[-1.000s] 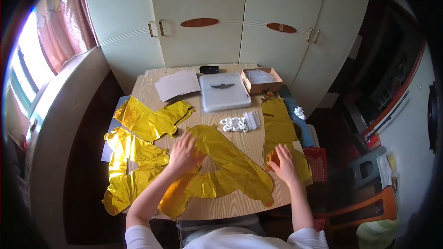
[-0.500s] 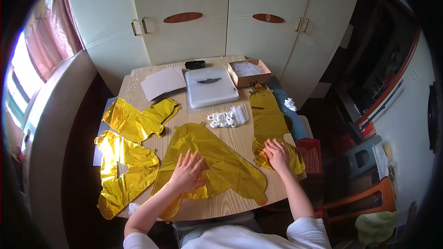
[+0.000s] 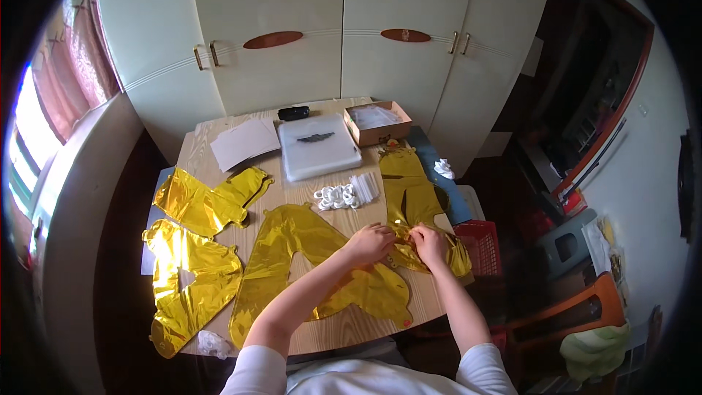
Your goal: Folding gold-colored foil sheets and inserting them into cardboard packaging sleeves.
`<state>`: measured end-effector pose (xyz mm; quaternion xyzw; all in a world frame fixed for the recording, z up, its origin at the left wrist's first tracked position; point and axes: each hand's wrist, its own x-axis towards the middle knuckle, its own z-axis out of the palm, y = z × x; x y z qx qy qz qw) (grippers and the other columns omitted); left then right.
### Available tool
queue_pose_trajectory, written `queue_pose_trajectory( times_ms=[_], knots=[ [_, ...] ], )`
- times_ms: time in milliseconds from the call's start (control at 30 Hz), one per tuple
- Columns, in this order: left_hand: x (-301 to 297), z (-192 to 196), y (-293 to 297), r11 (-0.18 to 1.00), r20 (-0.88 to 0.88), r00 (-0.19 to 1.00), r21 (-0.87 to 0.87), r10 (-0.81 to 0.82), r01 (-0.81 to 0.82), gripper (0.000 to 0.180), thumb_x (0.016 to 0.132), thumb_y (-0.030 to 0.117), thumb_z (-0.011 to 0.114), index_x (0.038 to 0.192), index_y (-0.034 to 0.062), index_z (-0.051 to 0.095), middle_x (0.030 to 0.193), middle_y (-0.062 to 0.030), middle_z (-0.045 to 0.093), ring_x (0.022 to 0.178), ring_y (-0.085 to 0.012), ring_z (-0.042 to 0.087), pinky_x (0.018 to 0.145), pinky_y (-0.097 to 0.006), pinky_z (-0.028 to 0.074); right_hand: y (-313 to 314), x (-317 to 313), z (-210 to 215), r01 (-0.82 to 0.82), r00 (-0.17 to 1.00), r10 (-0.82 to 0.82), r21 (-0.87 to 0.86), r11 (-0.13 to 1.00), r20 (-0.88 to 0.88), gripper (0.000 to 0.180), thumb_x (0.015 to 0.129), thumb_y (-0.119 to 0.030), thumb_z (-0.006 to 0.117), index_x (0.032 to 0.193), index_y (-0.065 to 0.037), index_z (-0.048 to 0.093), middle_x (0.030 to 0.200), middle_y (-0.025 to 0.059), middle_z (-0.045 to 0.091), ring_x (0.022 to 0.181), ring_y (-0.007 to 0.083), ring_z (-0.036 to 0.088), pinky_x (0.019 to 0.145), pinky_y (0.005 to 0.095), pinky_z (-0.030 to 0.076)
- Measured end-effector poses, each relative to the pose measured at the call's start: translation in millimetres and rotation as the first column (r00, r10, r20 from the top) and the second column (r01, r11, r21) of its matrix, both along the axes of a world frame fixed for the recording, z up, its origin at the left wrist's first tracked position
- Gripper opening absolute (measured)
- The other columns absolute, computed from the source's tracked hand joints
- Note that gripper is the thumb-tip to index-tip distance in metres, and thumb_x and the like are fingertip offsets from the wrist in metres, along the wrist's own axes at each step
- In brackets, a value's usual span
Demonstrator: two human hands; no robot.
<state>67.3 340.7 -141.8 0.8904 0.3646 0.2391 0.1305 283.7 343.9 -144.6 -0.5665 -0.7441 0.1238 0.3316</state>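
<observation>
Head view, left hand [image 3: 371, 243] and right hand [image 3: 429, 243], each grip pinching crinkled gold foil balloon [image 3: 409, 194], wooden table [image 3: 196, 148].

Daylight enters from the overexposed window [image 3: 33, 132] at the left, leaving the table [image 3: 307, 190] evenly lit, glare on the gold foil balloons [image 3: 197, 249], a dark right side, heavy fisheye bending and black vignetting at the rim.
</observation>
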Motion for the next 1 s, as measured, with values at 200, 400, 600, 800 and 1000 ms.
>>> queue_pose_trajectory(
  times_ms=[200, 400, 600, 800, 1000],
  knots=[
    [13.9, 13.5, -5.7, 0.998, -0.053, 0.998, -0.040, 0.041, -0.043, 0.032, 0.095, 0.038, 0.053, 0.108, 0.0125, 0.069, 0.104, -0.0084, 0.065, 0.103, -0.0266, 0.061, 0.095, -0.043, 0.043, 84.4, 62.7, -13.4, 0.032, 0.906, -0.105, -0.182, 0.983, -0.409, 0.020, 0.092, -0.023, 0.063, 0.093, -0.003, 0.067, 0.082, 0.0054, 0.068, 0.074, 0.0168, 0.064, 0.071, 0.0322, 0.049],
    [23.2, 20.7, -12.8, 0.990, -0.161, 0.983, -0.102, 0.082, -0.099, 0.051, 0.101, 0.052, 0.035, 0.108, 0.0158, 0.071, 0.109, -0.0093, 0.062, 0.111, -0.0269, 0.056, 0.099, -0.045, 0.039, 180.7, 137.7, 38.4, 0.064, 0.632, -0.329, -0.377, 0.924, -0.701, 0.022, 0.096, -0.026, 0.059, 0.089, -0.005, 0.064, 0.079, 0.0032, 0.063, 0.071, 0.0143, 0.058, 0.067, 0.0315, 0.047],
    [29.9, 13.7, -11.4, 0.982, -0.235, 0.964, -0.115, 0.121, -0.151, 0.054, 0.102, 0.051, 0.032, 0.110, 0.0133, 0.070, 0.118, -0.0116, 0.059, 0.117, -0.0280, 0.052, 0.102, -0.044, 0.037, 230.4, 176.2, 130.2, 0.291, 0.409, -0.194, -0.074, 0.954, -0.892, 0.024, 0.098, -0.025, 0.057, 0.099, -0.002, 0.065, 0.090, 0.0035, 0.063, 0.083, 0.0148, 0.057, 0.075, 0.0326, 0.047],
    [25.5, 18.6, -21.2, 0.980, -0.197, 0.969, -0.100, 0.149, -0.171, 0.054, 0.101, 0.051, 0.035, 0.109, 0.0117, 0.070, 0.114, -0.0128, 0.059, 0.114, -0.0288, 0.053, 0.099, -0.044, 0.038, 188.4, 139.6, 230.8, 0.367, 0.681, -0.029, 0.307, 0.878, -0.732, 0.025, 0.098, -0.023, 0.056, 0.106, 0.000, 0.063, 0.100, 0.0043, 0.064, 0.092, 0.0133, 0.057, 0.085, 0.0290, 0.046],
    [28.7, 21.0, -21.7, 0.986, -0.186, 0.972, -0.059, 0.141, -0.154, 0.051, 0.100, 0.051, 0.037, 0.107, 0.0120, 0.070, 0.112, -0.0125, 0.059, 0.110, -0.0288, 0.055, 0.096, -0.044, 0.040, 131.5, 106.6, 298.5, 0.347, 0.750, 0.112, 0.533, 0.772, -0.652, 0.029, 0.100, -0.027, 0.055, 0.107, 0.001, 0.063, 0.098, 0.0048, 0.065, 0.091, 0.0125, 0.057, 0.083, 0.0279, 0.045]
  ],
)
